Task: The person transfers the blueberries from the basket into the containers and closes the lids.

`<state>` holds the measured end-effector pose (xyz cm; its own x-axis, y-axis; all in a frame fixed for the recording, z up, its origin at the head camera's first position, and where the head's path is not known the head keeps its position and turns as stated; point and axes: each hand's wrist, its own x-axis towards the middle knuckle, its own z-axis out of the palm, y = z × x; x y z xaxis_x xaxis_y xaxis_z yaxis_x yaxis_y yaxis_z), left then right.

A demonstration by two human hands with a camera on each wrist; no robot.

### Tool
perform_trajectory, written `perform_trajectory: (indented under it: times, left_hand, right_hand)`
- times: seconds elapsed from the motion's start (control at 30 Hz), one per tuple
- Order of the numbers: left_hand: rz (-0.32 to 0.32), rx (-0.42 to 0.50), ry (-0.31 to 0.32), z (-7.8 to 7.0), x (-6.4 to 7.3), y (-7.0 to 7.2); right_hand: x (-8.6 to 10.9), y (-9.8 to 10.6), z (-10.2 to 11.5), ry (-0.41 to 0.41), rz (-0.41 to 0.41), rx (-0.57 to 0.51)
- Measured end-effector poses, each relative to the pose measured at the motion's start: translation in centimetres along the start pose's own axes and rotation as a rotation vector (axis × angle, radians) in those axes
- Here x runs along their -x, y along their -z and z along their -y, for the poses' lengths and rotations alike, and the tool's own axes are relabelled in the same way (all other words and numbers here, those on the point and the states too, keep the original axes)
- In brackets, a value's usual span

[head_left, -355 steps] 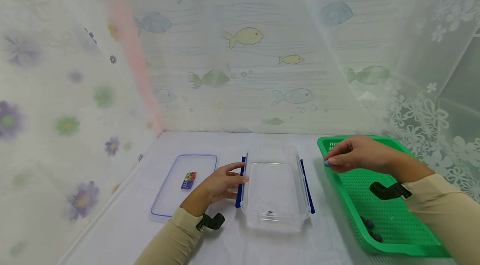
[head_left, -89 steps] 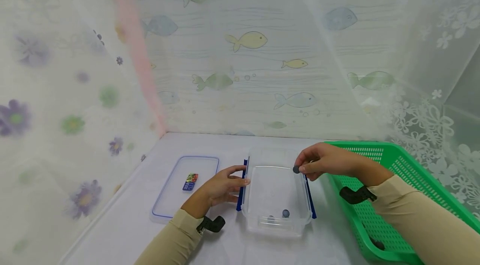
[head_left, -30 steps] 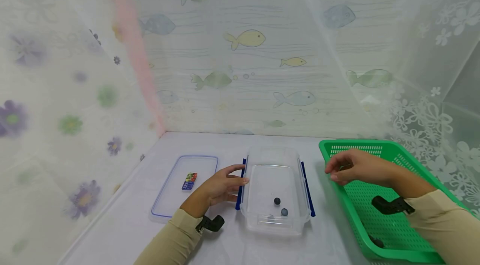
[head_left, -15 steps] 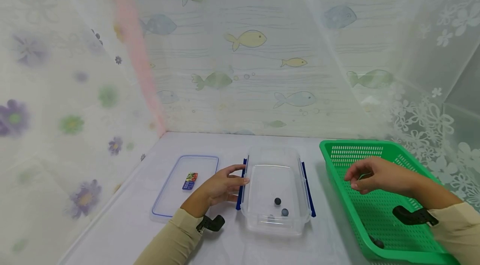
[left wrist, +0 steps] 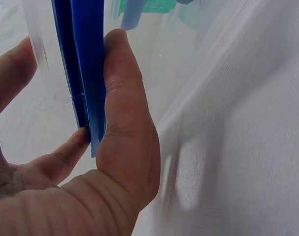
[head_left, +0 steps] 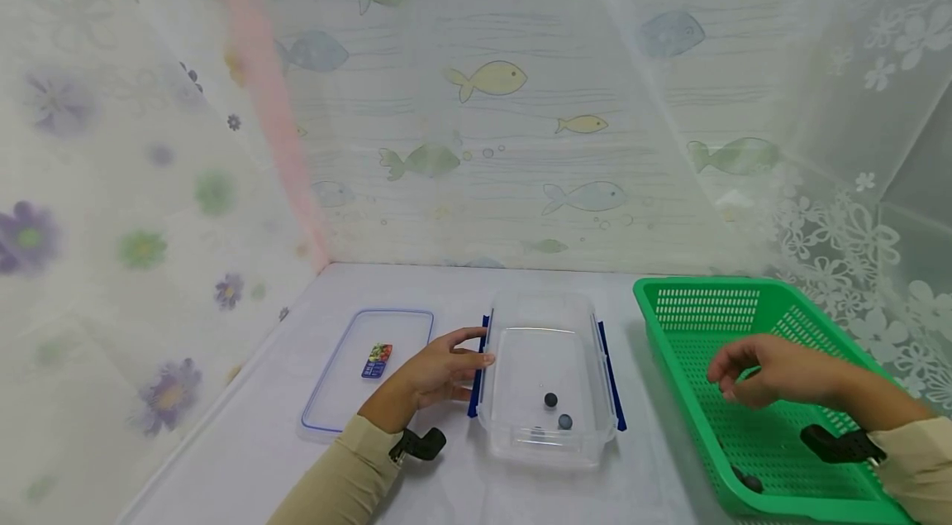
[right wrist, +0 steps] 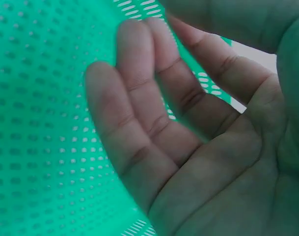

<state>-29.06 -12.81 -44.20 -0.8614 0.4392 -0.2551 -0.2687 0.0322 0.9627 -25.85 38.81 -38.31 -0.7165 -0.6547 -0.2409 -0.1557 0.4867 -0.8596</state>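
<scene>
My left hand (head_left: 439,368) grips the left side of a clear plastic food container (head_left: 539,360), thumb and fingers on either side of its blue clip (left wrist: 88,73). On the container floor lie a dark blueberry (head_left: 550,399) and a paler one (head_left: 565,422) near the front; a third is faintly visible through the front wall. My right hand (head_left: 773,372) hovers inside the green basket (head_left: 684,401), fingers loosely bent. Its palm and fingers (right wrist: 134,54) hold nothing in the right wrist view. A few blueberries (head_left: 751,484) sit in the basket's near left corner, partly hidden by its rim.
A clear lid (head_left: 342,376) with a blue seal and a printed label lies flat left of the container. White cloth (head_left: 446,475) covers the table. Patterned curtains (head_left: 476,136) with fish and flowers stand behind and at the sides.
Over the span, two more blueberries have come into the container. My right hand let one go there, then moved right and down into the basket. My left hand has stayed in place.
</scene>
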Motion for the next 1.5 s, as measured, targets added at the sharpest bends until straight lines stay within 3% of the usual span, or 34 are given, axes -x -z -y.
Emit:
perform_trajectory:
  times: [0.43,0.67,0.93,1.5]
  left_hand:
    - [0.006,0.004,-0.001,0.0,-0.1,0.0]
    - [0.003,0.004,0.004,0.0,-0.1,0.1]
    - [-0.005,-0.012,0.008,-0.3,0.1,-0.1]
    - [-0.004,-0.013,0.012,-0.2,0.0,-0.1]
  right_hand:
    - [-0.5,-0.7,0.1,-0.14,0.04,-0.032]
    - [-1.3,-0.9,0.6,-0.217,0.008,0.002]
    - [-1.8,-1.2,0.2,-0.306,0.081,0.006]
    - [-2.6,-2.0,-0.5,-0.328,0.136,-0.08]
